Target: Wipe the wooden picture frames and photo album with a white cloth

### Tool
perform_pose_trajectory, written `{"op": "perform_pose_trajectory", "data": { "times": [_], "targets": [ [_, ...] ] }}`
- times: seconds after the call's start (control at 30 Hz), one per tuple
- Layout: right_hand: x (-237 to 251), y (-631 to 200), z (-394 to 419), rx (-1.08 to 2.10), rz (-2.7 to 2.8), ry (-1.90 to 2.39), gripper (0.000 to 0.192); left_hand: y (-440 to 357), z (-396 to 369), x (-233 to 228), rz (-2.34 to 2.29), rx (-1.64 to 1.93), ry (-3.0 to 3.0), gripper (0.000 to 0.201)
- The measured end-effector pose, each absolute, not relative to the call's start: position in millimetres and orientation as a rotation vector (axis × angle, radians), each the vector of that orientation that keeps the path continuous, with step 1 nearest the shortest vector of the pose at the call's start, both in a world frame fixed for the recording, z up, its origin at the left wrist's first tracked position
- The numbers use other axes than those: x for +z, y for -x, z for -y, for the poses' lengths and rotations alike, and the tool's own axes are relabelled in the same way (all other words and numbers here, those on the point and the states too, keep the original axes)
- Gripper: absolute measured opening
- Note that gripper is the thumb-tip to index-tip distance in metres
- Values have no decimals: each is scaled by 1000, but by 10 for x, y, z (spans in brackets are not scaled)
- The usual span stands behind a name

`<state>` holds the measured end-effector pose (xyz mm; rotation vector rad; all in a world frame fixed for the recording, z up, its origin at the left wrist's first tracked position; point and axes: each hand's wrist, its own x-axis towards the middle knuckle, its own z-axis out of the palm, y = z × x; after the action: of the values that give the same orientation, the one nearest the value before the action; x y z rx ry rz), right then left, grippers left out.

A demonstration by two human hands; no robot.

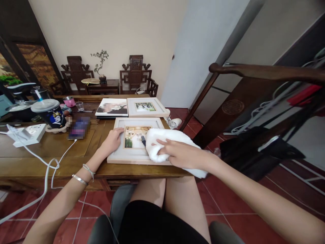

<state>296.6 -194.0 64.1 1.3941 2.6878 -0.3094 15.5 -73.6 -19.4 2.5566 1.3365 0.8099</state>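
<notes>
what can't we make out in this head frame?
Head view only:
- Right part of the near picture frame: covered by the white cloth and the right hand.
- Left hand: palm hidden, pressed on the frame's left edge.
- Photo album cover and phone: partly blurred.
- Photo in the far frame: too small.
- Cloth's lower end: hidden behind the right forearm.

A plain cream wall is seen at the back, met on the right by a pale door panel. Against the wall two carved dark wooden chairs are set either side of a low side table, on which a small potted bonsai is placed. The floor is laid with dark red tiles. A long wooden counter is stretched across the foreground, and a dark wooden armrest is seen at the right.
</notes>
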Motion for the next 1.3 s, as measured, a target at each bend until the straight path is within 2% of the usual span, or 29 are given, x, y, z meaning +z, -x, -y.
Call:
{"op": "perform_pose_trajectory", "data": {
  "times": [0.13, 0.3, 0.5, 0.63, 0.8, 0.9, 1.0, 1.3],
  "targets": [
    [494, -2921, 1616, -101, -2651, -1506, 48, -151, 753, -155, -1325, 798, -2558, 56],
    [356, -2907, 1070, 231, -2563, -1736, 46, -144, 759, -151, -1310, 804, -2565, 56],
    [359, -2888, 1015, 305, -2522, -1657, 43, -165, 754, -164, -1332, 804, -2574, 56],
    [479, -2873, 1432, 182, -2545, -1486, 43, -172, 751, -176, -1342, 803, -2568, 54],
    [734, -2887, 1965, -164, -2649, -1321, 41, -160, 740, -223, -1341, 817, -2570, 52],
    [813, -2902, 2051, -359, -2659, -1311, 45, -155, 736, -240, -1363, 811, -2567, 51],
    [768, -2892, 1901, -406, -2637, -1362, 46, -156, 740, -228, -1370, 786, -2581, 51],
    [353, -2630, 894, 220, -2595, -1624, 52, -174, 784, -149, -1356, 809, -2575, 56]
  ]
}}
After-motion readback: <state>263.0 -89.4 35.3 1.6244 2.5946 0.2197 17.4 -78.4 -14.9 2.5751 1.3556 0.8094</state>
